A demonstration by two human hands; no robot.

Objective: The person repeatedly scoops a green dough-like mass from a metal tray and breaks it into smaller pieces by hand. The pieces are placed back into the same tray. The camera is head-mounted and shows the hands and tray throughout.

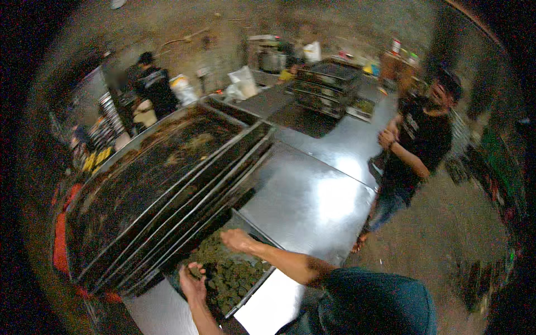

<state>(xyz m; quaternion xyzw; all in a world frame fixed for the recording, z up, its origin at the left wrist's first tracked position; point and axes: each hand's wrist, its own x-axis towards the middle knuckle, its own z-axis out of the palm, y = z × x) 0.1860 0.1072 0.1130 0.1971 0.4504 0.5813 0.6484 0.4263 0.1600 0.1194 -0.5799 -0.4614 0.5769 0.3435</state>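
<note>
Before me a dark metal tray (250, 292) holds many small greenish-brown lumps (236, 279), too blurred to name. Over its left side is my left hand (194, 281), fingers curled but apart, with nothing visible in it. My right hand (238, 241) reaches across to the far part of the same tray. Its fingers are bent in and blurred, so whether they hold anything cannot be made out. Right behind the tray rises a stack of large, dark baking trays (176, 205) with pale metal rims.
A shiny metal table (289, 184) extends right and back. Farther along it stand a second tray stack (322, 90) and a small tray (361, 108). One person (423, 130) stands at the table's right edge; another (155, 90) is at back left. White bags (243, 83) sit near the wall.
</note>
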